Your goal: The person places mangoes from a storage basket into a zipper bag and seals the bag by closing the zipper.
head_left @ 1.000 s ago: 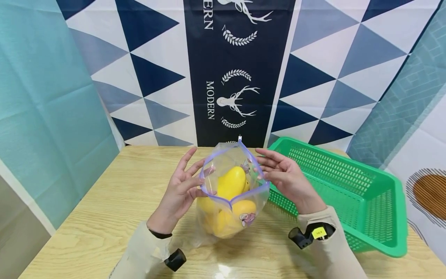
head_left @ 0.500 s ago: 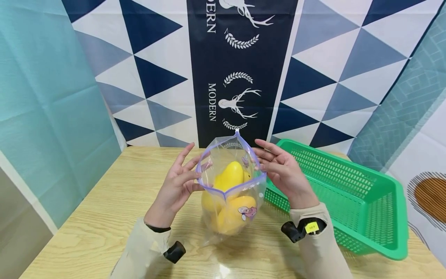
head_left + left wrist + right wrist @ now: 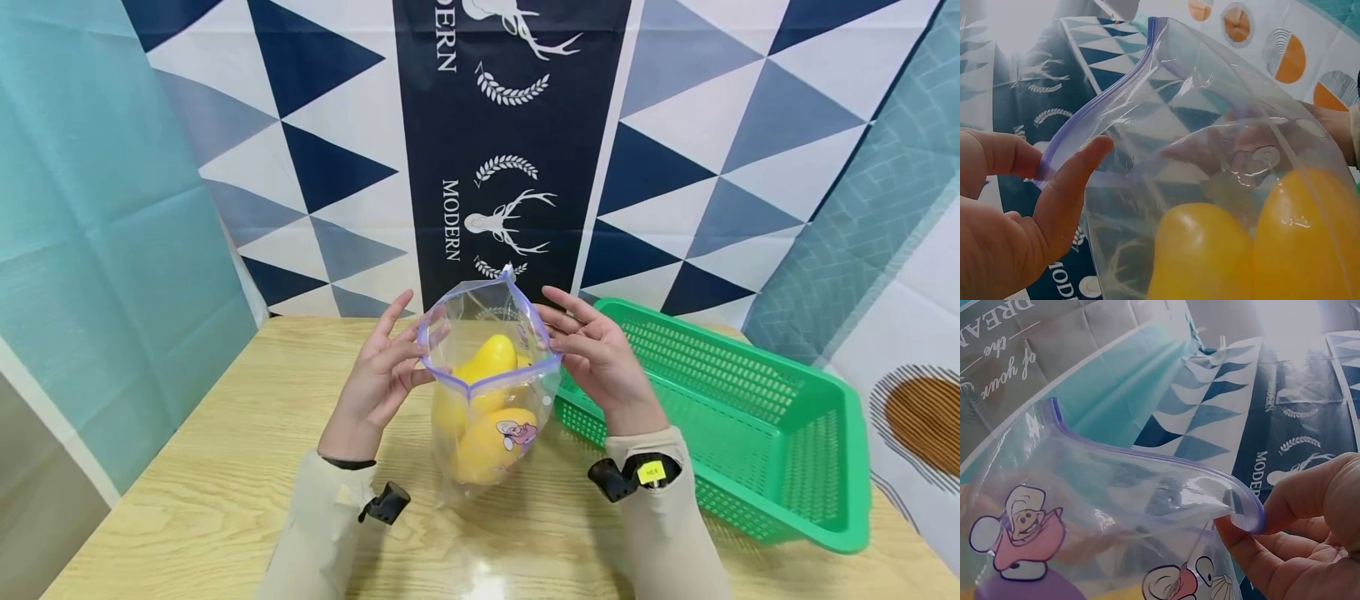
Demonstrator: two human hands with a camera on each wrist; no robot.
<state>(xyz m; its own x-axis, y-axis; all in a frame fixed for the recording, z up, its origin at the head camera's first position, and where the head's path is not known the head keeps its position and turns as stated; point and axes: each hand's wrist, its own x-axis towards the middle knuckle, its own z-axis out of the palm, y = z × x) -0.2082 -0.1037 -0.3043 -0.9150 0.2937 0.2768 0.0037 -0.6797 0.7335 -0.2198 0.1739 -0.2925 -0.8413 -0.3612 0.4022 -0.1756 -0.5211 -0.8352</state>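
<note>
A clear zip bag [image 3: 480, 454] with a purple seal and printed cartoon figures stands mouth-up in mid-table, its top spread wide. Inside lie several yellow mangoes [image 3: 491, 358], which also show as mangoes [image 3: 1200, 250] through the film in the left wrist view. At the left rim, my left hand [image 3: 375, 375] pinches the purple edge between thumb and finger. My right hand [image 3: 600, 358] pinches the opposite edge, and the right wrist view shows this hand [image 3: 1310, 531] with the rim between finger and thumb. The other fingers of both hands are spread.
A green plastic basket [image 3: 817, 508] with perforated walls stands close by on the right, behind and beside my right forearm. The wooden table [image 3: 225, 467] reaches back to a patterned cloth [image 3: 337, 167], with a teal cloth on the left.
Both hands and the bag have shifted away from me, upward in the head view and slightly left. The bag's mouth stays spread, and both hands keep their hold on the rim.
</note>
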